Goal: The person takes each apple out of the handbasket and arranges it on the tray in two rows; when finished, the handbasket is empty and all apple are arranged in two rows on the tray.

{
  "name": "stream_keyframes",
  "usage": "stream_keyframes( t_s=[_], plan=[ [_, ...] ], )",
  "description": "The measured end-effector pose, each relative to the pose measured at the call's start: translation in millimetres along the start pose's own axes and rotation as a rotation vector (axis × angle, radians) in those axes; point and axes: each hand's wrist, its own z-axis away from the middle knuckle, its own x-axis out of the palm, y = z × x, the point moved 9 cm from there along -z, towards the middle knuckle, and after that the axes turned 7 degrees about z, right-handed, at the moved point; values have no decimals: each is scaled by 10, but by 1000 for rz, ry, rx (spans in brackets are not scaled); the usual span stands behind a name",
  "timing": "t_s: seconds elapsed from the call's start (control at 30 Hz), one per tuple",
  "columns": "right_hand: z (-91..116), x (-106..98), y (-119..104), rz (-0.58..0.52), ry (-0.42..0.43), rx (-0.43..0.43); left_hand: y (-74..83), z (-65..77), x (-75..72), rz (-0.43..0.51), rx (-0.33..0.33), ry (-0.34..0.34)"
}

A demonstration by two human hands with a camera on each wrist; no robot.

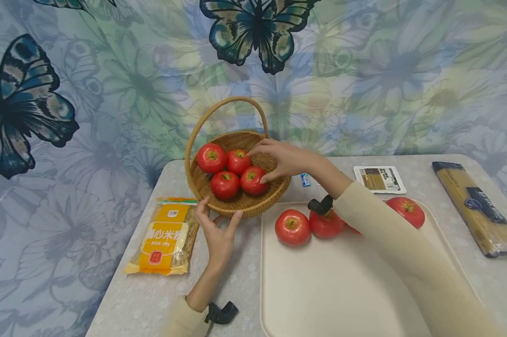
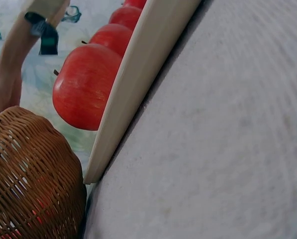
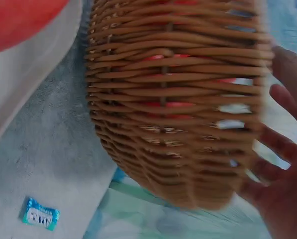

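A round wicker basket (image 1: 274, 199) with a tall arched handle stands near the back of the table, holding several red apples (image 1: 225, 186). Against its front lower wall rests my left hand (image 1: 217, 236), index finger at the rim and thumb spread below it; some fingertips are hidden. My right hand (image 1: 289, 159) reaches over the basket's right rim, fingers apart, thumb beside the front-right apple (image 1: 253, 181). Whether the thumb touches that apple I cannot tell. In the right wrist view, fingers (image 3: 280, 144) show past the basket's woven side (image 3: 173, 94), with red glimpsed through the gaps.
Right of the basket lies a cream tray (image 1: 312, 290) with several apples (image 1: 293, 227) along its far edge, partly hidden by my right sleeve. A yellow noodle bag (image 1: 165, 241) lies left. Behind the tray are a small blue packet (image 1: 305, 180), a labelled pack (image 1: 380, 179) and bagged spaghetti (image 1: 474, 206).
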Motion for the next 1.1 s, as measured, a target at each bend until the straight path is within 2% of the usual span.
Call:
stream_keyframes(
  t_s=[0.17,0.33,0.47,0.67,0.87,0.97,1.1],
  plan=[
    [-289,235,134,15,-118,67,9,-8,0,-9,4,-7],
    [-414,477,235,58,-262,132,3,-2,3,-16,-1,-4],
    [-483,612,270,117,-312,162,-6,-2,0,-19,-7,-9],
    [-546,708,229,135,-324,144,-7,-2,-2,-19,-11,-7],
    [-517,679,208,147,-305,121,6,5,15,-20,-5,-4],
    [-478,581,181,136,-259,103,12,5,17,-18,-4,-5],
    [-368,284,90,63,-124,45,8,2,4,-19,-4,-2]
  ],
)
